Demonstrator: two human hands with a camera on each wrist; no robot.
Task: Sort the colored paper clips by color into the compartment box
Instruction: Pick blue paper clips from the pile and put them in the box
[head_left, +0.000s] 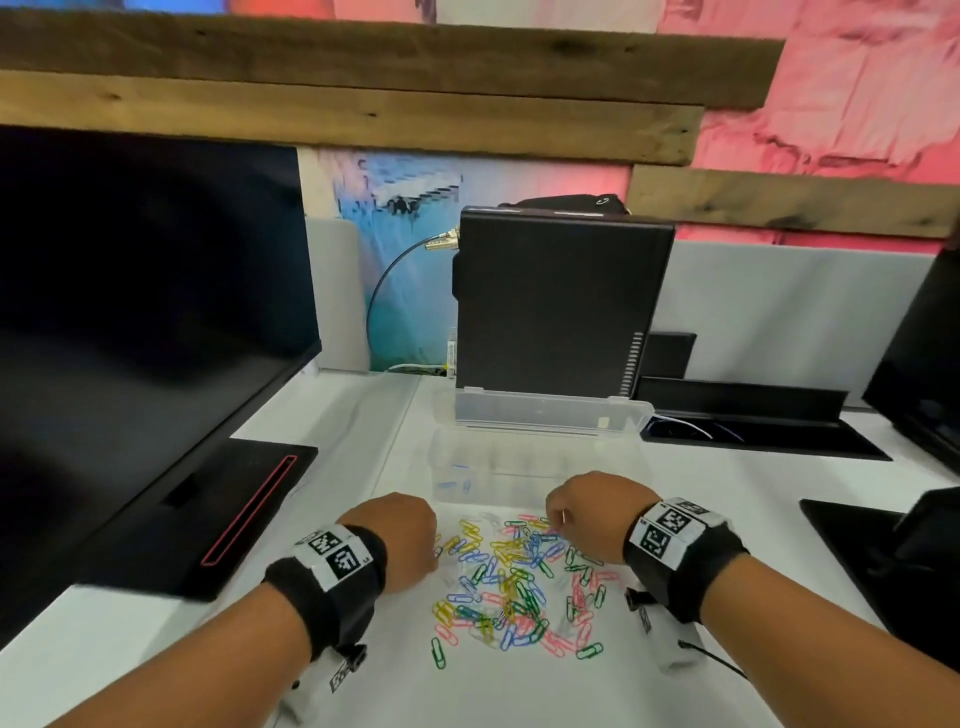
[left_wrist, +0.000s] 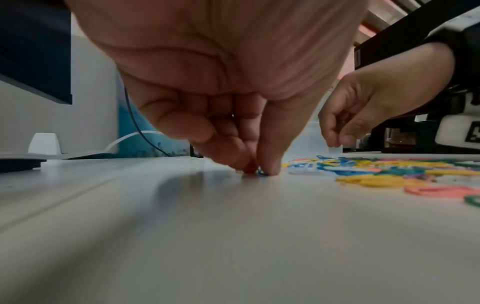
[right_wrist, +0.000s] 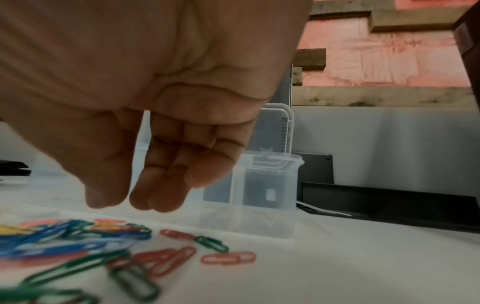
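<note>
A heap of colored paper clips (head_left: 514, 582) in blue, yellow, green, red and white lies on the white table in front of me. Behind it stands the clear compartment box (head_left: 540, 470) with its lid up; a few blue clips (head_left: 457, 480) lie in its left end. My left hand (left_wrist: 259, 171) is down at the heap's left edge, thumb and fingertips pinching a blue paper clip (left_wrist: 261, 173) against the table. My right hand (right_wrist: 128, 202) hovers over the heap's far right part, fingers hanging a little apart from the thumb with nothing between them.
A large dark monitor (head_left: 130, 322) and its black base (head_left: 208, 514) stand to the left. A black computer case (head_left: 556, 296) stands right behind the box. More black equipment (head_left: 883, 551) lies at the right. Bare white table (head_left: 519, 696) stretches toward me.
</note>
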